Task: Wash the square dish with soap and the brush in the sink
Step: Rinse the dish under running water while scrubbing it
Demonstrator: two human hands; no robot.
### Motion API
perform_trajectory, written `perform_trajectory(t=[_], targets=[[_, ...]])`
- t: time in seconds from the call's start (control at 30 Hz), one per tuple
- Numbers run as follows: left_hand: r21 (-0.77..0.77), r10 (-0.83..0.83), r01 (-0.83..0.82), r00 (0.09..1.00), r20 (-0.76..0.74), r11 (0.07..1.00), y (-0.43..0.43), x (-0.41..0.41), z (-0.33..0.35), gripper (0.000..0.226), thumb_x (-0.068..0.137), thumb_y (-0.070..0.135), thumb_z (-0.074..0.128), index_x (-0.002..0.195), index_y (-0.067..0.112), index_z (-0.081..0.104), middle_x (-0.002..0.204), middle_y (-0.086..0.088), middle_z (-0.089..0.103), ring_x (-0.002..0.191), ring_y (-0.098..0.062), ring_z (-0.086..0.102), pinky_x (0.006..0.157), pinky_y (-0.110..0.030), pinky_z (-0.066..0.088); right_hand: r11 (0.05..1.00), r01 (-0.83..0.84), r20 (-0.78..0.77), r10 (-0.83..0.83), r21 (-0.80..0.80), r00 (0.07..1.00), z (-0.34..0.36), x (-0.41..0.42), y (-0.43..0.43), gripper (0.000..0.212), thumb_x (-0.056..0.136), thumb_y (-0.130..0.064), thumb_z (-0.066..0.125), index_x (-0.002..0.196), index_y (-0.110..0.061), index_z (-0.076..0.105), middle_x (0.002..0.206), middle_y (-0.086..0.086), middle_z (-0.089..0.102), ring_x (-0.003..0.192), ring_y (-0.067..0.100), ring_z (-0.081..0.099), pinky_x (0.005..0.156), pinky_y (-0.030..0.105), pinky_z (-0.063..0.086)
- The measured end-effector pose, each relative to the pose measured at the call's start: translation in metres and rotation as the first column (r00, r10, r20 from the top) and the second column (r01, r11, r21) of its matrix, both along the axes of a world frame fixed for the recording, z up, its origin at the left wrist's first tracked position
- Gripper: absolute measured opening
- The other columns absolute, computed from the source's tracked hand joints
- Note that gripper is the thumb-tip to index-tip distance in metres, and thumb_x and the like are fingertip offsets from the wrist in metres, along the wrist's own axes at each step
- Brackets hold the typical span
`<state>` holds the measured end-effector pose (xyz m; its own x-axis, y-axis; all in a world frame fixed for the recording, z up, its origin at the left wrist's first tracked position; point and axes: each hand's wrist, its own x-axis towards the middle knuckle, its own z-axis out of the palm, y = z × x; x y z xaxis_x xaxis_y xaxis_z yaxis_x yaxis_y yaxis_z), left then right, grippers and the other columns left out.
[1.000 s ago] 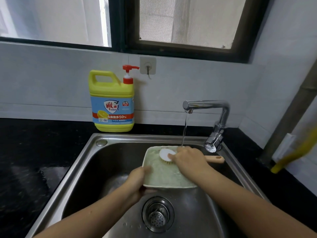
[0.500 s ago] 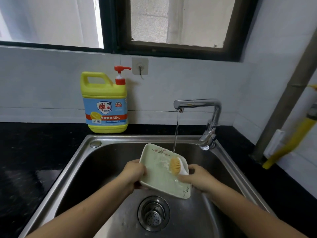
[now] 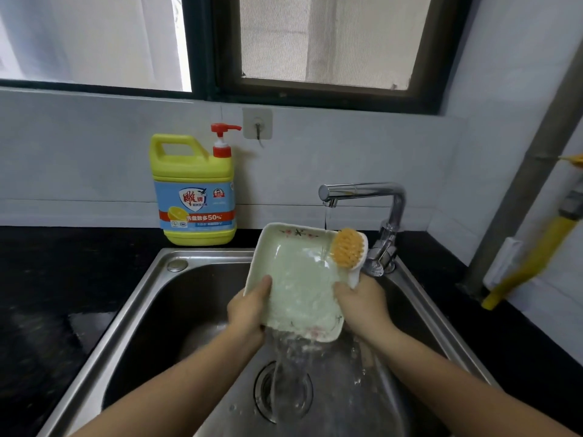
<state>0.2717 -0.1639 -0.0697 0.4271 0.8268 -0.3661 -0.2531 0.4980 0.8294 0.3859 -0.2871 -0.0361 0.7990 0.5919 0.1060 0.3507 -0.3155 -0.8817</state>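
The pale green square dish (image 3: 299,279) with a small flower print is tilted steeply over the steel sink (image 3: 142,310), its inside facing me. Tap water hits its upper right part and pours off the lower edge toward the drain (image 3: 284,392). My left hand (image 3: 249,305) grips the dish's left edge, thumb on the inside. My right hand (image 3: 362,302) holds the dish's right edge together with the white handle of the brush (image 3: 348,249), whose orange bristles point up beside the dish's top right corner.
A yellow soap jug (image 3: 194,190) with a red pump stands on the black counter behind the sink's left corner. The chrome faucet (image 3: 375,209) runs at the back right. A grey pipe and a yellow hose (image 3: 533,244) stand at the far right wall.
The dish went from lying flat under the scrubbing brush to tilted up and raised under the tap. The brush left the dish's surface and now points up at its right edge; water pours off.
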Motion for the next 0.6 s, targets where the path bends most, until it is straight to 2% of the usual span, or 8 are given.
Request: perform_trajectory(t=[0.07,0.1,0.17,0.3,0.4,0.47,0.53,0.6], targets=[[-0.088,0.107,-0.103,0.994,0.035,0.991,-0.011,0.010,-0.003,0.029,0.085,0.019,0.068,0.107,0.002,0.058,0.093,-0.018,0.069,0.081,-0.034,0.067,0.077,-0.048,0.057,1.000,0.020,0.057,-0.021,0.023,0.998,0.003,-0.002,0.004,0.011,0.090,-0.013,0.051,0.084,-0.012,0.060,0.073,0.000,0.060,0.063,0.009,0.054,0.049,0.020,0.036],[-0.119,0.091,-0.081,0.993,0.075,0.990,-0.019,0.015,-0.003,0.031,0.086,0.021,0.066,0.111,0.003,0.058,0.097,-0.018,0.069,0.085,-0.034,0.068,0.079,-0.049,0.056,0.999,0.031,0.060,-0.033,0.042,0.998,0.003,-0.003,0.006,0.010,0.090,-0.014,0.050,0.086,-0.013,0.060,0.075,0.000,0.060,0.064,0.009,0.054,0.049,0.019,0.035],[-0.167,-0.019,0.047,0.986,0.165,0.985,-0.039,0.024,-0.004,0.025,0.092,0.020,0.058,0.112,0.004,0.059,0.097,-0.014,0.070,0.082,-0.029,0.069,0.073,-0.042,0.059,0.996,0.054,0.049,-0.058,0.065,0.997,0.003,-0.005,0.011,0.010,0.091,-0.014,0.050,0.088,-0.012,0.060,0.077,0.002,0.060,0.065,0.011,0.054,0.048,0.018,0.033],[-0.246,-0.213,0.257,0.958,0.193,0.935,-0.066,0.033,0.004,0.019,0.094,0.014,0.054,0.105,-0.001,0.061,0.087,-0.015,0.070,0.063,-0.020,0.070,0.057,-0.030,0.060,0.992,0.085,0.003,-0.086,0.097,0.996,0.000,-0.005,0.017,0.015,0.091,-0.018,0.054,0.078,-0.012,0.058,0.070,0.004,0.059,0.069,0.021,0.057,0.051,0.023,0.036],[-0.201,-0.235,0.277,0.950,0.207,0.940,-0.054,0.031,0.002,0.019,0.095,0.009,0.052,0.110,-0.001,0.059,0.102,-0.018,0.069,0.083,-0.027,0.068,0.058,-0.031,0.061,0.993,0.085,-0.022,-0.083,0.087,0.996,0.000,0.000,0.015,0.013,0.089,-0.017,0.056,0.087,-0.007,0.063,0.080,0.009,0.065,0.075,0.024,0.061,0.059,0.025,0.041],[-0.152,-0.253,0.284,0.947,0.197,0.947,-0.049,0.030,0.002,0.015,0.096,0.009,0.050,0.106,0.005,0.059,0.105,-0.016,0.068,0.088,-0.027,0.067,0.061,-0.033,0.061,0.993,0.071,-0.034,-0.069,0.090,0.997,0.001,0.004,0.015,0.011,0.089,-0.014,0.056,0.088,-0.006,0.063,0.081,0.009,0.065,0.075,0.023,0.061,0.058,0.025,0.042],[-0.105,-0.252,0.269,0.956,0.149,0.957,-0.043,0.030,0.005,0.011,0.095,0.011,0.052,0.101,0.008,0.060,0.101,-0.014,0.069,0.082,-0.025,0.068,0.063,-0.033,0.060,0.994,0.059,-0.043,-0.055,0.095,0.998,0.003,0.008,0.014,0.009,0.088,-0.013,0.057,0.089,-0.006,0.063,0.082,0.008,0.066,0.075,0.023,0.062,0.059,0.025,0.044],[-0.057,-0.162,0.167,0.983,0.082,0.984,-0.027,0.022,0.009,0.010,0.093,0.013,0.056,0.097,0.005,0.061,0.087,-0.015,0.068,0.062,-0.023,0.068,0.051,-0.029,0.057,0.997,0.040,-0.046,-0.037,0.069,0.998,0.004,0.016,0.012,0.012,0.089,-0.013,0.055,0.090,-0.006,0.065,0.084,0.009,0.067,0.076,0.023,0.064,0.062,0.028,0.049]])
